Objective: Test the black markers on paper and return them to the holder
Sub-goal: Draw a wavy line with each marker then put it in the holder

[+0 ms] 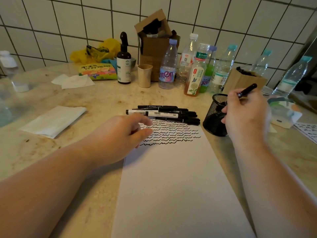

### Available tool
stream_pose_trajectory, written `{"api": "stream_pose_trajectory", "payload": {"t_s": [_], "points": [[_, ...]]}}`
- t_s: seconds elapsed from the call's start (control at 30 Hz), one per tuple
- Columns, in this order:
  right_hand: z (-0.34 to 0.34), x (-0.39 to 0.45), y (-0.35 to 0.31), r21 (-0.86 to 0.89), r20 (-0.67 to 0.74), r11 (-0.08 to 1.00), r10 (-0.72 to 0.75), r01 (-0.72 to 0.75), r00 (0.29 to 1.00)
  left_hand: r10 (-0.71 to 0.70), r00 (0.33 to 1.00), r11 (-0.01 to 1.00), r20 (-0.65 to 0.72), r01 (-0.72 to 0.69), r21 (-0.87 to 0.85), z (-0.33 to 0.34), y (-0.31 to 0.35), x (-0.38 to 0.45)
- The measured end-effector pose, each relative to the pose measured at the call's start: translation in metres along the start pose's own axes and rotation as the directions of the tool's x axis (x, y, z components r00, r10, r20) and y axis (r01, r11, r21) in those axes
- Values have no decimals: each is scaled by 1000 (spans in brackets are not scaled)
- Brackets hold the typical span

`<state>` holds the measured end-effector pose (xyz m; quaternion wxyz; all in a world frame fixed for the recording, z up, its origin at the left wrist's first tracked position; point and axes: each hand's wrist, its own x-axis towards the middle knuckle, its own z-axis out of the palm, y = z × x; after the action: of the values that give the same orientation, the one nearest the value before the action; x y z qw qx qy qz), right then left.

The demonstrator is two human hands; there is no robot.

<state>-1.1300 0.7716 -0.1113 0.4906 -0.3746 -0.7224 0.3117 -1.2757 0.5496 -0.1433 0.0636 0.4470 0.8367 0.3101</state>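
The left hand (120, 134) lies loosely uncurled, grasping nothing, over the left edge of the paper (180, 186), fingertips near the scribbled lines. Beyond it, the spare markers (164, 113) lie piled across the paper's far end. Toward the worktop's right edge, the right hand (245, 114) pinches one marker (247, 91) above the mesh holder (215, 115) (its cap hard to make out). A clumsy drop could tip the holder, I judge; the hand hides the holder's right side.
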Motion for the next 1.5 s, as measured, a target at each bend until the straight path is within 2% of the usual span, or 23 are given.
{"api": "stream_pose_trajectory", "payload": {"t_s": [0.13,0.23,0.3,0.33,0.4,0.47,0.5,0.6,0.73,0.97,1.1,1.2,1.3,1.43,1.5], "points": [[0,0,-2,68,-31,998,13,-10,999,12,1000,1000,18,-12,12,1,0,-1],[2,-9,-3,170,-76,977,-115,127,990,20,999,1000,29,-21,14,2,-1,-2],[4,-15,-2,165,-73,956,-235,244,969,21,999,1000,32,-22,14,2,-1,-2],[7,-17,-2,127,-16,953,-274,274,962,19,999,1000,34,-19,15,2,0,-2],[16,-20,0,-19,249,955,-282,295,927,14,999,1000,41,-15,21,1,1,-2],[26,-21,8,-202,518,913,-208,355,830,15,999,999,47,-17,40,0,2,-3],[30,-22,13,-258,607,882,-171,395,776,20,999,999,48,-22,48,-1,3,-3],[38,-24,21,-268,740,846,-126,461,661,36,999,998,41,-38,51,-1,3,-4],[47,-23,23,-288,801,831,-64,477,595,36,999,996,33,-38,77,0,3,-4],[51,-22,24,-288,755,813,-132,506,642,34,998,997,45,-37,68,0,4,-4],[49,-24,20,-292,673,842,-157,454,723,35,999,998,39,-37,58,0,4,-4],[49,-25,18,-271,622,893,-123,360,773,25,999,998,34,-27,50,1,4,-4],[48,-27,16,-240,663,920,-79,310,744,15,999,998,39,-17,52,1,5,-4],[42,-29,11,-274,745,875,-70,399,664,11,998,996,61,-16,83,1,5,-4],[36,-29,6,-239,754,898,-68,370,654,11,998,994,57,-17,106,0,6,-3]]}}
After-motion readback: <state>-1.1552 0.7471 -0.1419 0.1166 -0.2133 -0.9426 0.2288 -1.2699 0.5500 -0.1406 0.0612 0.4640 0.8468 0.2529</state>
